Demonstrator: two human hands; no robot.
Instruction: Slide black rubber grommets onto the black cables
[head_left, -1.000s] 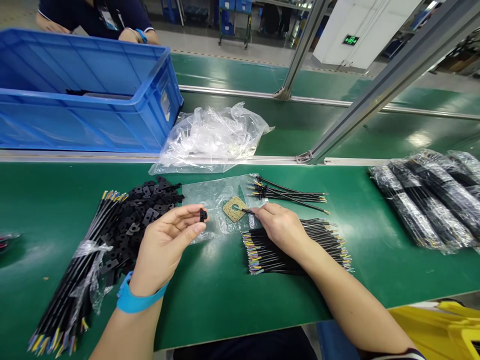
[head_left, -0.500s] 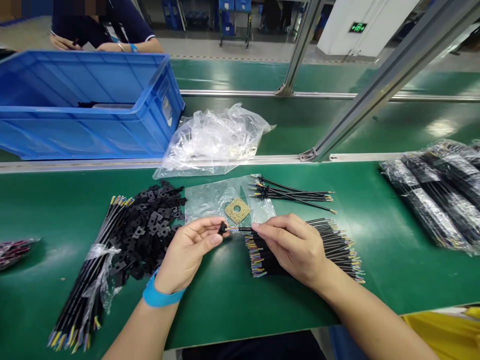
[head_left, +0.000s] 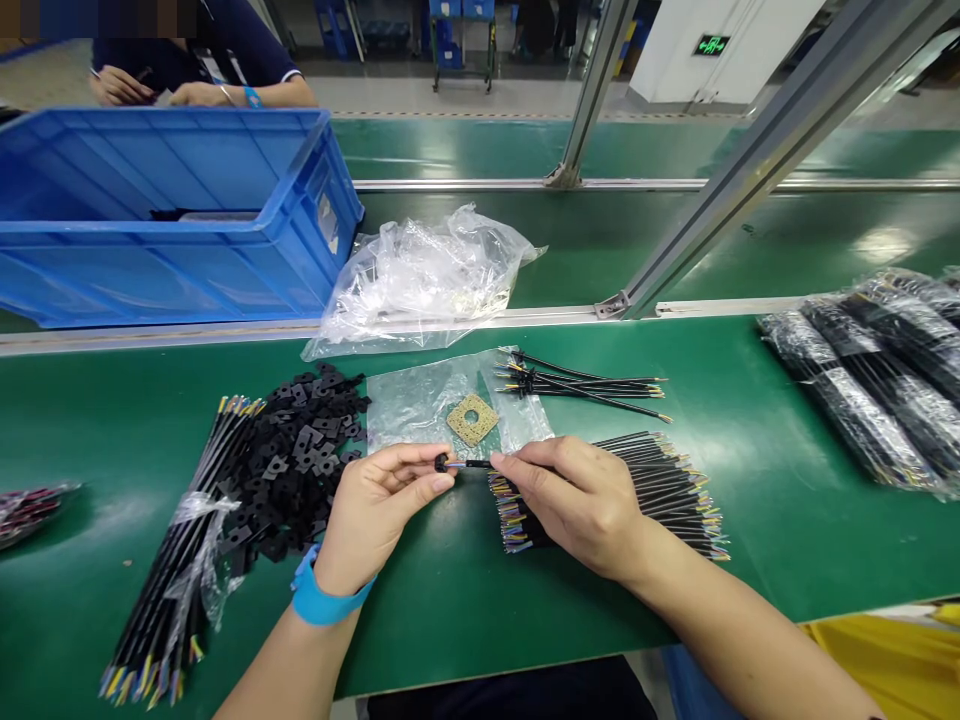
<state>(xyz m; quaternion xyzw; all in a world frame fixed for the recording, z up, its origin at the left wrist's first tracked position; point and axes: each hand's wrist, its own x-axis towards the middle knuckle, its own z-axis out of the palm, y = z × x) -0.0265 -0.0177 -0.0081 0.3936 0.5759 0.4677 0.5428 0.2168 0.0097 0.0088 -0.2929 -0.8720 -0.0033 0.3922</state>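
Between thumb and fingers, my left hand (head_left: pixel 394 492) pinches a small black rubber piece (head_left: pixel 441 463). My right hand (head_left: pixel 574 500) grips a short black cable (head_left: pixel 478 463), whose stripped coloured wires point left and meet the black piece. How far the wires go into it I cannot tell. Below and behind my right hand lies a row of black cables (head_left: pixel 667 490) with bare coloured ends. Left of my left hand spreads a pile of flat black pieces with holes (head_left: pixel 300 460). Past my fingers, a tan sponge square (head_left: pixel 472 420) with a round hole rests on a clear plastic bag (head_left: pixel 405 400).
Several cables with black pieces on them (head_left: pixel 585 385) lie beyond my right hand. A tied cable bundle (head_left: pixel 172 560) is at left, wrapped cable packs (head_left: pixel 862 380) at right. A blue crate (head_left: pixel 300 230), a crumpled bag (head_left: pixel 427 280) and a metal post (head_left: pixel 720 190) stand behind. A person sits opposite.
The black piece and the cable have come closer together, with less bare wire showing between them. My right hand has shifted slightly left. The view has moved a little.
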